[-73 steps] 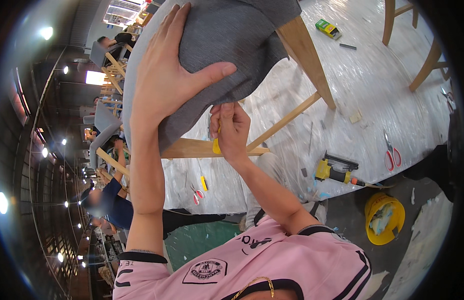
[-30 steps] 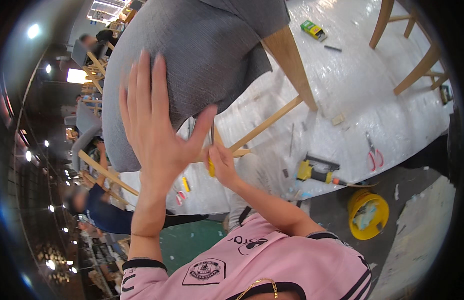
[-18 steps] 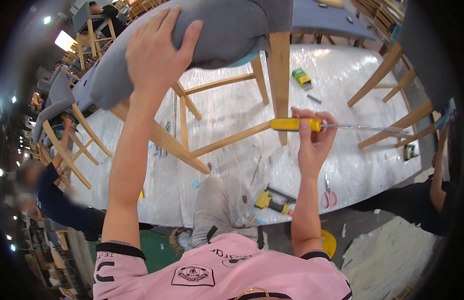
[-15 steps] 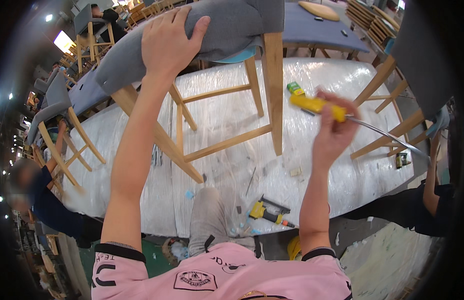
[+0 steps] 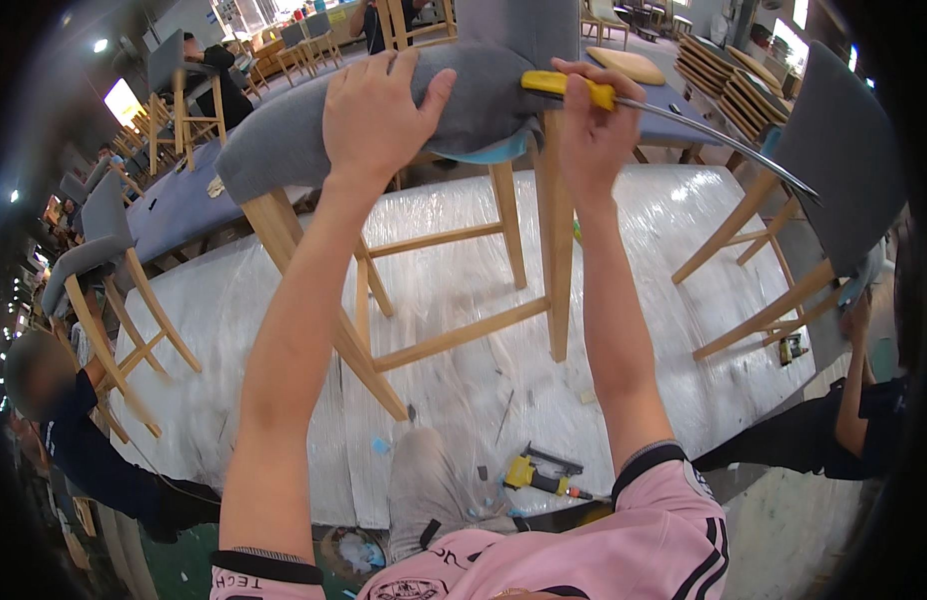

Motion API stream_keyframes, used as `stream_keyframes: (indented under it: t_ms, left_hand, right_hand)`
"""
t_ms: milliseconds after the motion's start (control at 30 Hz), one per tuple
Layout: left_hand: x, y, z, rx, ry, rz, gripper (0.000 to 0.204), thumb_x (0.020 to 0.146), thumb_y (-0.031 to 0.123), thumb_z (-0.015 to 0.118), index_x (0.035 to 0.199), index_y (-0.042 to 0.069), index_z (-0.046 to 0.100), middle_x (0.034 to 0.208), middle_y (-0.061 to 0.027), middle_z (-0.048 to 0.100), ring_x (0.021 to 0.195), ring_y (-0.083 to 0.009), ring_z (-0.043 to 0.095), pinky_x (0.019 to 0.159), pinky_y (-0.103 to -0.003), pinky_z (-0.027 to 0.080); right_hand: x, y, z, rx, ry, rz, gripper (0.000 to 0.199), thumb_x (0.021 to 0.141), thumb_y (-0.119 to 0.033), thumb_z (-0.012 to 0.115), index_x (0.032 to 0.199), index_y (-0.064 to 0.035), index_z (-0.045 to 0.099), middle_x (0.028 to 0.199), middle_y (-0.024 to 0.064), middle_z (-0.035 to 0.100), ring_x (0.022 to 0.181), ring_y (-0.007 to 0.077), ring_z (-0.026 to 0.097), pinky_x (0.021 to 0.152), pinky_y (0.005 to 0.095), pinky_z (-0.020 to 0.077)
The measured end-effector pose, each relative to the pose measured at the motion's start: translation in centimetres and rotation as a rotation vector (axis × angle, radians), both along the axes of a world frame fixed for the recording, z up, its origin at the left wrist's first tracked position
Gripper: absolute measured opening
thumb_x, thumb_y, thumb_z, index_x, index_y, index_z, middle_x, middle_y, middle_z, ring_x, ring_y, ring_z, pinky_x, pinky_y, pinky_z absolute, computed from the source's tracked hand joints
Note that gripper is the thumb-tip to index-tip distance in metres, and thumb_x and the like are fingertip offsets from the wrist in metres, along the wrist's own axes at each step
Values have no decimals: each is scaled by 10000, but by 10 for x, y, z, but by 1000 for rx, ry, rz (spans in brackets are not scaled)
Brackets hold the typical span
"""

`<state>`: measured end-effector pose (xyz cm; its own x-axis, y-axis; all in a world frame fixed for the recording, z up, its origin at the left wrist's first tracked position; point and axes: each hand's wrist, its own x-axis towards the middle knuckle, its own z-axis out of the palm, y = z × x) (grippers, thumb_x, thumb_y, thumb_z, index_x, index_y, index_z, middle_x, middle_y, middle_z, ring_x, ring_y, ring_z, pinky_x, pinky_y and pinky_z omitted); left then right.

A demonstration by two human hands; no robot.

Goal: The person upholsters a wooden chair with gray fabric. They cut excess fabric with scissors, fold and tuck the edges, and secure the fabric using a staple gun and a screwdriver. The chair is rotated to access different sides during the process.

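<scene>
A tall wooden chair with a grey padded seat point(image 5: 284, 130) stands before me on a plastic-wrapped table. My left hand point(image 5: 379, 120) lies flat on the seat cover with the thumb spread. Light blue material point(image 5: 484, 150) shows under the cover's edge. My right hand point(image 5: 596, 130) grips a screwdriver point(image 5: 569, 90) by its yellow handle. Its long metal shaft points away to the right. The handle's butt end is at the seat's right rear corner, by the backrest; whether it touches the fabric I cannot tell.
A yellow and black staple gun point(image 5: 539, 472) lies near the table's point(image 5: 454, 400) front edge. Another grey chair point(image 5: 844, 150) stands at right, with a co-worker's arm point(image 5: 856, 400) beside it. A person point(image 5: 94, 430) works on a chair at left. Stacked boards point(image 5: 724, 75) stand behind.
My right hand has brought the screwdriver up and left, from over the table to the seat's rear corner. My left hand stays on the seat. The view has shifted slightly.
</scene>
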<state>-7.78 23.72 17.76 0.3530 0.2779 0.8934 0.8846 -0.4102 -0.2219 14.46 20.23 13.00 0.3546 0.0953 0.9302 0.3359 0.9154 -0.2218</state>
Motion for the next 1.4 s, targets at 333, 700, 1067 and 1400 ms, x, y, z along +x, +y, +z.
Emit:
stream_keyframes:
  t_ms: [333,700,1067,1400]
  left_hand:
    - [-4,4,-7,71,5,-20,528,993,568,571,1198,110,737,1162,-88,748,1117,-277,690,1002,-431,492]
    - [-16,-12,-7,-2,102,0,741,899,711,610,1337,116,657,1297,-108,680,1224,-295,629,1073,-454,446]
    - [-44,-26,31,-290,366,-278,773,878,615,686,1484,156,547,1479,-148,576,1333,-368,564,1122,-461,444]
    - [-89,4,40,-605,45,189,839,937,841,285,1399,250,661,1374,-120,670,1271,-333,633,1079,-454,498]
  right_hand:
    - [10,5,27,172,-162,-67,228,1075,-162,581,1228,-48,456,1110,131,725,1020,155,708,858,234,535]
    - [20,-204,-192,-1054,532,104,543,1068,-212,582,1522,-60,326,1056,58,621,882,112,608,771,262,522]
    - [1,-400,-196,-1570,200,302,596,976,-78,668,1500,-94,385,1137,107,651,668,83,567,573,242,472]
    - [-18,-288,-56,-1295,-162,295,415,1037,-173,618,1417,-25,538,1046,70,716,523,32,506,427,206,385]
